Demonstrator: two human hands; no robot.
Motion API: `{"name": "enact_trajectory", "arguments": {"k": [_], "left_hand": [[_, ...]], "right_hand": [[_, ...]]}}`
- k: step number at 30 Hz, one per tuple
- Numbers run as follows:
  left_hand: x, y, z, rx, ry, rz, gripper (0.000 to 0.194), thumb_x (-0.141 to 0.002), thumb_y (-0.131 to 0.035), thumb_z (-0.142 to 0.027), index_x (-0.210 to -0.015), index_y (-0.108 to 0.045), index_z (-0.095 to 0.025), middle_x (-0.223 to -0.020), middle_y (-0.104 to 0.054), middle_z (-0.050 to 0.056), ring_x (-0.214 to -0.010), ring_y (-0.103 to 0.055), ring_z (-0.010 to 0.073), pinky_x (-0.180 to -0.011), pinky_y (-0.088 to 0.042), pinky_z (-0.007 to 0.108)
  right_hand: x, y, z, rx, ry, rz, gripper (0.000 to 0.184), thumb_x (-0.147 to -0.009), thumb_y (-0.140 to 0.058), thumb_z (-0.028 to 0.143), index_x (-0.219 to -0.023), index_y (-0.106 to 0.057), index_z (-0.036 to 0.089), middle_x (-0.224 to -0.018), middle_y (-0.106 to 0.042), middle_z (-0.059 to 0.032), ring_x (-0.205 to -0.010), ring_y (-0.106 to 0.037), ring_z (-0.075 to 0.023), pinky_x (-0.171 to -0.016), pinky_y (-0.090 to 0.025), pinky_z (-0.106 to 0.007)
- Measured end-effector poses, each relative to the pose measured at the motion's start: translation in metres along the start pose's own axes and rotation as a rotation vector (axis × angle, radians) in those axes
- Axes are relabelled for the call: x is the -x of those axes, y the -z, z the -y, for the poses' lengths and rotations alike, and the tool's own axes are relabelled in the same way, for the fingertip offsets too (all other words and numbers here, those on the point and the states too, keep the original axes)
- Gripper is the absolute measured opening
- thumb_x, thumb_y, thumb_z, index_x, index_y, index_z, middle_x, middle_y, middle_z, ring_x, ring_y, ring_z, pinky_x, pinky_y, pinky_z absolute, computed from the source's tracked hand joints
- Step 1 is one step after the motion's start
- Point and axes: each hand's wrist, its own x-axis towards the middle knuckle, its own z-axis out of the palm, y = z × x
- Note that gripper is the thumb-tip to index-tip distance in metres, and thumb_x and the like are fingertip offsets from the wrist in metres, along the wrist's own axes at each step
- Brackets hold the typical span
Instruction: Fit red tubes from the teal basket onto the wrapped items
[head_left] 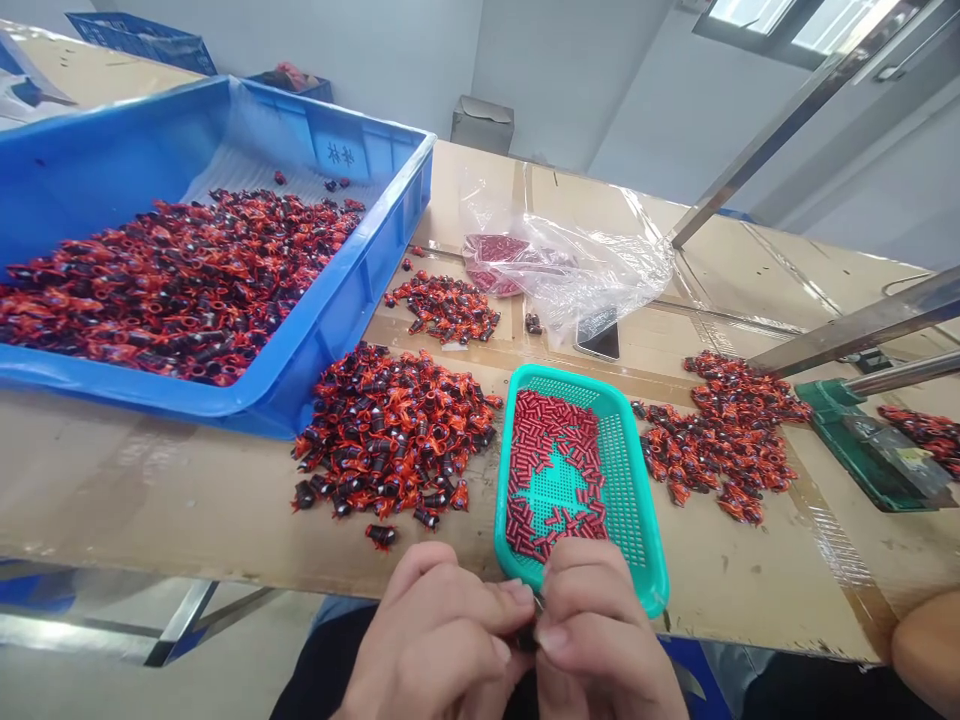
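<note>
At the table's front edge my left hand and my right hand meet, their fingertips closed in a pinch. Between them is a small dark part, mostly covered by the fingers. Just beyond sits a green plastic basket holding many short dark-red cylinders; my right hand overlaps its near edge. To the left lies a heap of small orange-and-black parts with hollow ends. One loose orange-and-black part rests near my left hand.
A large blue bin of similar parts stands at left. Behind the basket are a smaller pile, a clear plastic bag and a phone-like dark slab. At right are another pile, a green fixture and metal bars.
</note>
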Motion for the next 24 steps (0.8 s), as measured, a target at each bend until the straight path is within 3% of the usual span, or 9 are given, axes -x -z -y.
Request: {"name": "enact_trajectory", "arguments": {"k": [3,5,7,10,12,14,17,21,24], "left_hand": [[-0.013,-0.005,0.007,0.069,-0.002,-0.125,0.022,-0.093,-0.073,-0.009,-0.097,-0.059,-0.026,-0.091,-0.083,0.000,-0.071,-0.077,0.0145,-0.076,-0.063,0.030],[-0.019,-0.004,0.016,0.140,0.081,-0.255,0.027,-0.088,-0.077,-0.007,-0.098,-0.060,-0.025,-0.092,-0.080,-0.001,-0.081,-0.078,0.0148,-0.079,-0.064,0.027],[-0.018,0.004,0.023,0.185,0.171,-0.383,0.034,-0.083,-0.078,-0.001,-0.099,-0.060,-0.024,-0.096,-0.078,-0.003,-0.090,-0.077,0.0139,-0.084,-0.064,0.023],[-0.009,0.022,0.024,0.120,0.172,-0.515,0.037,-0.080,-0.079,0.002,-0.096,-0.058,-0.024,-0.096,-0.077,-0.004,-0.092,-0.077,0.0125,-0.094,-0.062,0.024],[0.001,0.032,0.017,0.037,0.125,-0.483,0.033,-0.083,-0.082,-0.004,-0.093,-0.059,-0.024,-0.092,-0.079,-0.004,-0.086,-0.078,0.0126,-0.096,-0.062,0.027],[0.014,0.033,0.008,0.001,0.058,-0.375,0.026,-0.088,-0.081,-0.012,-0.090,-0.058,-0.025,-0.086,-0.080,-0.001,-0.073,-0.077,0.0131,-0.086,-0.064,0.029],[0.037,0.020,0.002,0.057,-0.018,-0.180,0.008,-0.104,-0.063,-0.027,-0.096,-0.063,-0.026,-0.079,-0.081,0.005,-0.063,-0.078,0.0163,-0.066,-0.063,0.029],[0.066,0.000,0.004,0.263,0.173,-0.061,0.033,-0.109,-0.047,-0.041,-0.113,-0.076,-0.026,-0.084,-0.085,0.009,-0.071,-0.082,0.0210,-0.067,-0.064,0.029],[0.079,-0.011,0.007,0.408,0.289,-0.105,0.031,-0.105,-0.057,-0.044,-0.113,-0.082,-0.027,-0.089,-0.086,0.009,-0.079,-0.083,0.0227,-0.076,-0.066,0.028]], "right_hand": [[-0.003,0.014,-0.006,0.045,-0.008,0.146,0.013,-0.107,-0.049,0.030,-0.102,-0.060,0.024,-0.080,-0.057,-0.0031,-0.075,-0.058,-0.0211,-0.068,-0.053,-0.038],[-0.007,0.029,-0.009,0.099,-0.020,0.219,0.011,-0.107,-0.048,0.024,-0.111,-0.058,0.023,-0.092,-0.060,-0.0066,-0.090,-0.061,-0.0234,-0.078,-0.056,-0.040],[-0.009,0.045,-0.010,0.161,-0.015,0.282,0.017,-0.103,-0.050,0.016,-0.116,-0.057,0.023,-0.097,-0.060,-0.0077,-0.095,-0.062,-0.0243,-0.082,-0.056,-0.042],[-0.015,0.067,-0.014,0.309,0.008,0.462,0.025,-0.099,-0.055,0.011,-0.119,-0.059,0.025,-0.102,-0.064,-0.0097,-0.097,-0.066,-0.0268,-0.083,-0.057,-0.044],[-0.022,0.079,-0.026,0.445,0.012,0.613,0.020,-0.103,-0.054,0.021,-0.121,-0.062,0.026,-0.109,-0.069,-0.0122,-0.101,-0.069,-0.0292,-0.085,-0.058,-0.045],[-0.028,0.087,-0.046,0.549,0.058,0.730,0.027,-0.107,-0.048,0.038,-0.124,-0.066,0.026,-0.112,-0.073,-0.0131,-0.102,-0.073,-0.0306,-0.083,-0.060,-0.045],[-0.031,0.093,-0.083,0.551,0.124,0.834,0.038,-0.106,-0.046,0.054,-0.119,-0.071,0.029,-0.105,-0.078,-0.0111,-0.090,-0.078,-0.0303,-0.074,-0.065,-0.043],[-0.021,0.102,-0.118,0.481,-0.022,1.069,0.027,-0.099,-0.058,0.057,-0.103,-0.075,0.036,-0.098,-0.082,-0.0125,-0.080,-0.081,-0.0292,-0.063,-0.068,-0.038],[-0.010,0.108,-0.134,0.540,-0.048,0.986,0.037,-0.098,-0.051,0.068,-0.092,-0.073,0.038,-0.089,-0.082,-0.0137,-0.072,-0.080,-0.0287,-0.057,-0.067,-0.037]]}}
